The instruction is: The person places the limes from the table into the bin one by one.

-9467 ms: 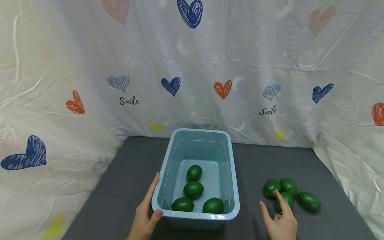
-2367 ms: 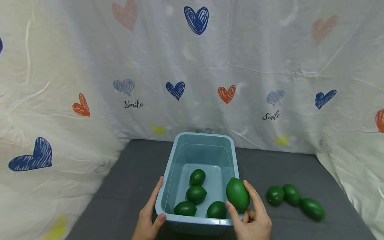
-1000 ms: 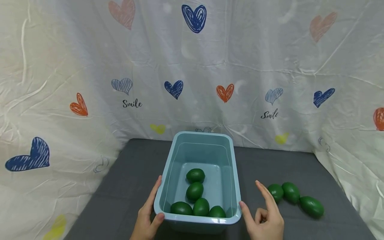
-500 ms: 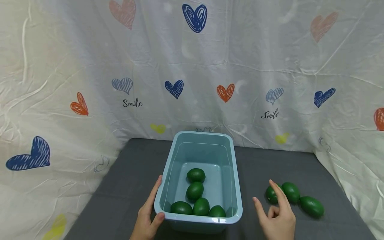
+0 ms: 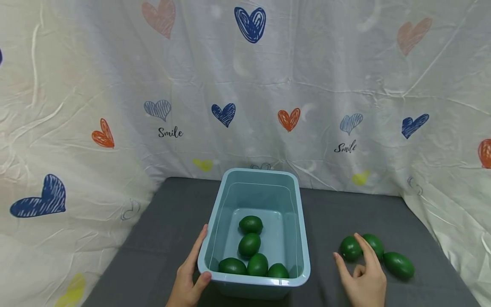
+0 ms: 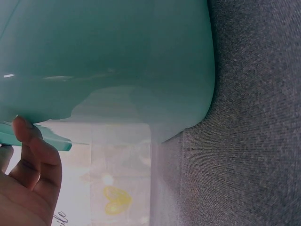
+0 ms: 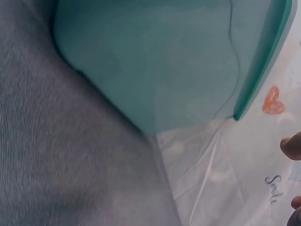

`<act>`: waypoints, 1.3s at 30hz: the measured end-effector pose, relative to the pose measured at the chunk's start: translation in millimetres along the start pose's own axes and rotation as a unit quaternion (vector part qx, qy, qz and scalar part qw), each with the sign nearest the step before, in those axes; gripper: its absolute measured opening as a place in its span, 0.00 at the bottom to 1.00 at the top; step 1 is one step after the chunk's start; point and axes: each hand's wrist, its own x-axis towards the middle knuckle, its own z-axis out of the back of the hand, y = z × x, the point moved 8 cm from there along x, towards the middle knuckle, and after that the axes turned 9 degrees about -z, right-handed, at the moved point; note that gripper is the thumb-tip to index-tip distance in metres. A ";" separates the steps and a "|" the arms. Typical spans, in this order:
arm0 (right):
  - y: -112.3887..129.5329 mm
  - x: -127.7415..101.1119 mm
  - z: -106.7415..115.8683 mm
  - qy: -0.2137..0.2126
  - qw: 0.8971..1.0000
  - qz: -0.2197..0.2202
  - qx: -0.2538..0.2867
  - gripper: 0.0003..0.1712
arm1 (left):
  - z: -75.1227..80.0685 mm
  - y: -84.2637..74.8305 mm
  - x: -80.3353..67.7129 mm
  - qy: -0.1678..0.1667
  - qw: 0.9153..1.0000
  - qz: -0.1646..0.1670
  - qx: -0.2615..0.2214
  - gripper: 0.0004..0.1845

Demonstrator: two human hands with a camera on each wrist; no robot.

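Observation:
A light blue plastic bin (image 5: 218, 213) stands on the table, with several dark green, avocado-like fruits (image 5: 249, 245) on its floor, mostly toward the near end. My left hand (image 5: 188, 273) holds the bin's near left corner, thumb over the front rim and fingers along the left side. In the left wrist view, the left hand's fingers (image 6: 40, 153) are bent at the rim. My right hand (image 5: 366, 277) is over the table right of the bin, thumb and forefinger spread apart, nothing between them. Just beyond it lie three more green fruits (image 5: 399, 265), the middle one partly covered by the forefinger.
A dark grey cloth (image 5: 172, 213) covers the table. Behind it and along both sides hangs a white curtain (image 5: 253, 76) printed with hearts and "Smile". The bin's far end stands close to the curtain.
My right hand has lifted one green fruit from the right-hand group, released it in the bin, and moved back right toward the three others. My left hand has stayed on the bin.

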 end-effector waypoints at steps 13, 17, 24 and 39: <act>-35.4 9.2 -7.9 0.018 0.998 -0.045 -0.046 0.40 | 0.6 4.5 -1.0 0.004 1.000 0.013 0.011 0.43; -44.8 9.7 -9.9 0.014 0.997 -0.052 -0.056 0.40 | 0.7 4.5 -1.2 0.003 1.000 0.013 0.010 0.44; -60.0 10.5 -14.1 0.014 0.993 -0.078 -0.090 0.40 | 0.6 4.0 -1.0 0.001 1.000 0.004 0.006 0.43; -86.4 8.6 -27.7 0.071 0.982 -0.132 -0.117 0.43 | 0.1 4.8 -1.6 0.000 1.000 0.016 0.007 0.42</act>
